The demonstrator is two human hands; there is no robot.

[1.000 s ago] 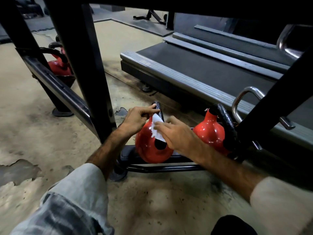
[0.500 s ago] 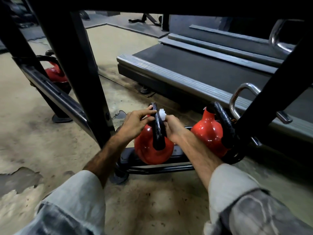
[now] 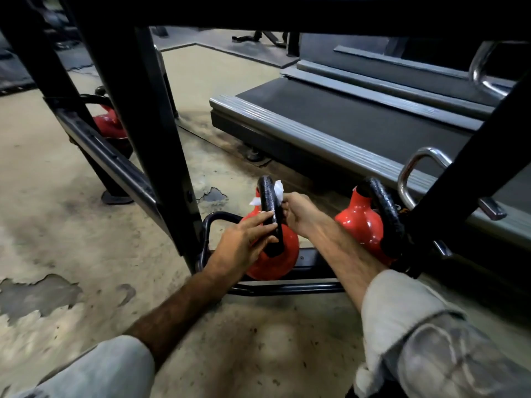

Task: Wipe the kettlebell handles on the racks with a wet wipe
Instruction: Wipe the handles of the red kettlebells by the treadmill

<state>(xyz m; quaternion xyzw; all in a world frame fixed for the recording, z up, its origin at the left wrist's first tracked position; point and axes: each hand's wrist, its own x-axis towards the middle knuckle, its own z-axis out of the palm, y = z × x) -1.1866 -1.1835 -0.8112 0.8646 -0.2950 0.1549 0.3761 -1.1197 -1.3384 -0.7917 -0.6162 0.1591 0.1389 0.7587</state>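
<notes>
A red kettlebell (image 3: 275, 259) with a black handle (image 3: 268, 199) sits on the rack's low black rail (image 3: 290, 288). My left hand (image 3: 240, 245) grips the near, lower part of that handle between fingers and thumb. My right hand (image 3: 301, 214) is just right of the handle and pinches a white wet wipe (image 3: 278, 187). The wipe passes behind the handle's upper part and shows on both sides of it. A second red kettlebell (image 3: 359, 222) stands to the right, and a third (image 3: 110, 126) sits at the far left behind the frame.
A thick black rack post (image 3: 149, 133) slants down just left of my hands, and another black bar (image 3: 465, 168) crosses at the right. A chrome handle (image 3: 413, 170) and a treadmill deck (image 3: 330, 119) lie behind the kettlebells. The worn concrete floor (image 3: 71, 239) spreads out to the left.
My left hand slid from the top of the handle down its near side. My right hand moved the wipe from the front of the handle round behind its upper part.
</notes>
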